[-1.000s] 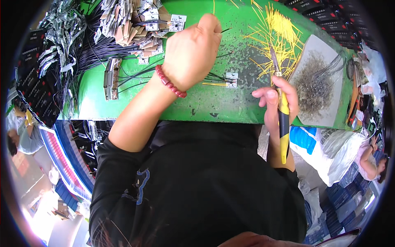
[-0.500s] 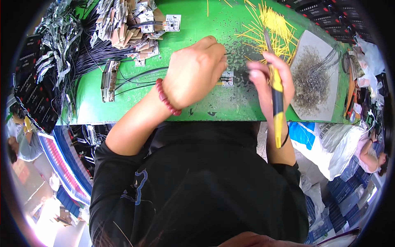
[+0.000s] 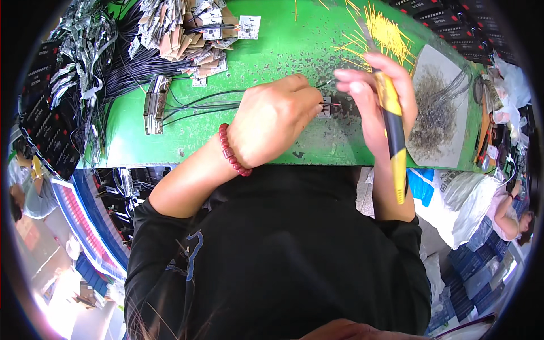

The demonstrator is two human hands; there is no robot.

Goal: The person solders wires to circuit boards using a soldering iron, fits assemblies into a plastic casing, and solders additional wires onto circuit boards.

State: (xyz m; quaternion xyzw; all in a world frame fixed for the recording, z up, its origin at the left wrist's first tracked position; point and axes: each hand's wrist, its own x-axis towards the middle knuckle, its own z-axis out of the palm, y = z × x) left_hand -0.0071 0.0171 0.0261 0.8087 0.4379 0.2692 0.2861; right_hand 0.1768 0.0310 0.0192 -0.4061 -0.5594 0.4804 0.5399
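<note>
My left hand point(image 3: 280, 110), a red bead bracelet at its wrist, is closed over black wires point(image 3: 209, 102); one wire's bare end sticks out toward my right fingers. Beside its fingertips a small circuit board point(image 3: 324, 109) lies on the green table, partly covered by the hand. My right hand point(image 3: 385, 105) is wrapped round a soldering iron point(image 3: 395, 127) with a yellow and black handle. Its thin metal tip points away from me, toward the yellow strands. The wires run left to a metal-looking slotted block point(image 3: 157, 105).
Stacked circuit boards point(image 3: 181, 34) with black cables fill the far left of the green table point(image 3: 272, 62). Thin yellow strands point(image 3: 391, 37) lie heaped at far right. A pale sheet point(image 3: 416, 153) holds dark debris and wire scraps. Black boxes point(image 3: 436, 17) stand behind. Another person point(image 3: 507, 218) is at far right.
Both hands have shifted slightly right, the left also nearer to me. A wire's bare end now shows between the hands. The soldering iron has moved right with my right hand.
</note>
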